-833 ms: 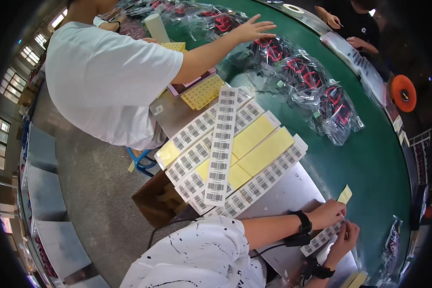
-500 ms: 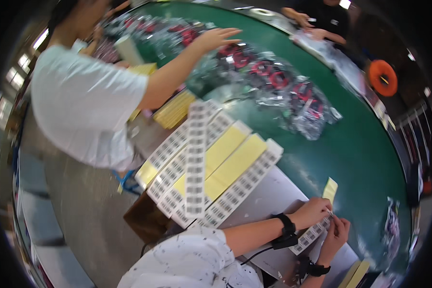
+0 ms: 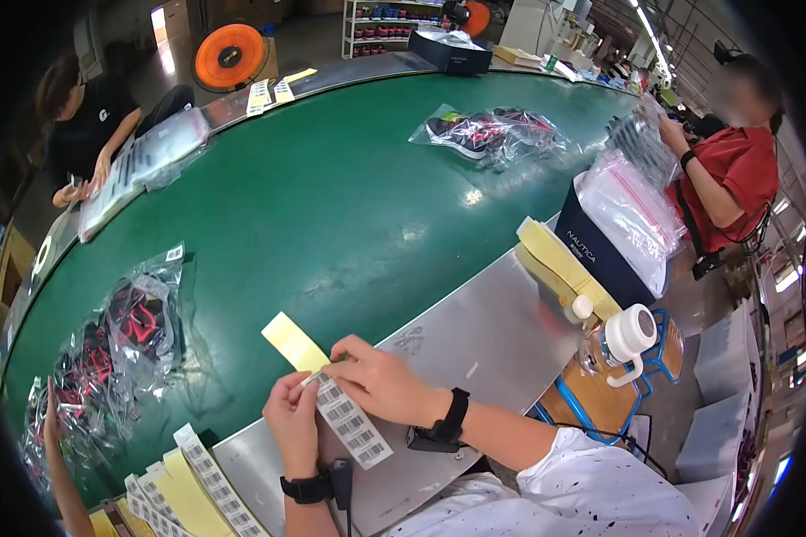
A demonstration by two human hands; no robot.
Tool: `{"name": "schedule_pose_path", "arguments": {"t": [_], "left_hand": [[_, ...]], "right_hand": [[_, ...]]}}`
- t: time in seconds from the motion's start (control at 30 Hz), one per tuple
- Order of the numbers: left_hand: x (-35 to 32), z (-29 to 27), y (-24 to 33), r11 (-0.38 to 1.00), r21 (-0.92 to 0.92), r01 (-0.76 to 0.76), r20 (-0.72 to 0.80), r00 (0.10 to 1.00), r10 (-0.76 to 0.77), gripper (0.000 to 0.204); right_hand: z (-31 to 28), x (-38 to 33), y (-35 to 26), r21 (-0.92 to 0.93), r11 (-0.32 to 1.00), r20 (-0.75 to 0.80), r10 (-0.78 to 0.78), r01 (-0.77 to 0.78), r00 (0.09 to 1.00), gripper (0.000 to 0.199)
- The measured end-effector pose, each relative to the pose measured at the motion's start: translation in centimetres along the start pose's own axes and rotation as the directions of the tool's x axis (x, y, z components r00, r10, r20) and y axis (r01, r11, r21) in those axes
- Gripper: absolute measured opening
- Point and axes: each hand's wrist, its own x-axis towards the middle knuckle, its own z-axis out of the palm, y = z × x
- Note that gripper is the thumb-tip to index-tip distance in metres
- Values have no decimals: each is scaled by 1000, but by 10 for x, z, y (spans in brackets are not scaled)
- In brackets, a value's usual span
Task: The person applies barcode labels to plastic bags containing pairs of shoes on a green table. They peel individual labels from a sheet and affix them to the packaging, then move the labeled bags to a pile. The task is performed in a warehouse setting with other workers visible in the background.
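While your left hand (image 3: 289, 412) and right hand (image 3: 381, 380) pinched the label strip (image 3: 335, 400) at the edge of the metal ledge (image 3: 484, 340), its far yellow part (image 3: 288, 338) was already bare; several labels (image 3: 360, 437) remained nearer you. Whether one was loose, I cannot tell.

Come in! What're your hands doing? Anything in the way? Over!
Left hand, right hand: both pinching the label strip. Far end bare yellow, barcodes nearer. Bagged shoes off left, clear of it.
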Motion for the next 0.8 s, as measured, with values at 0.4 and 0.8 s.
{"name": "schedule_pose_path", "arguments": {"t": [0.4, 0.8], "left_hand": [[-3, -11, 7, 998, -10, 69, -28, 997, -69, 17], [-2, 4, 11, 997, -47, 67, 19, 998, -66, 48]], "right_hand": [[12, 23, 9, 26, 991, 43, -135, 134, 990, 10], [-25, 58, 13, 357, 925, 187, -206, 129, 960, 8]]}}
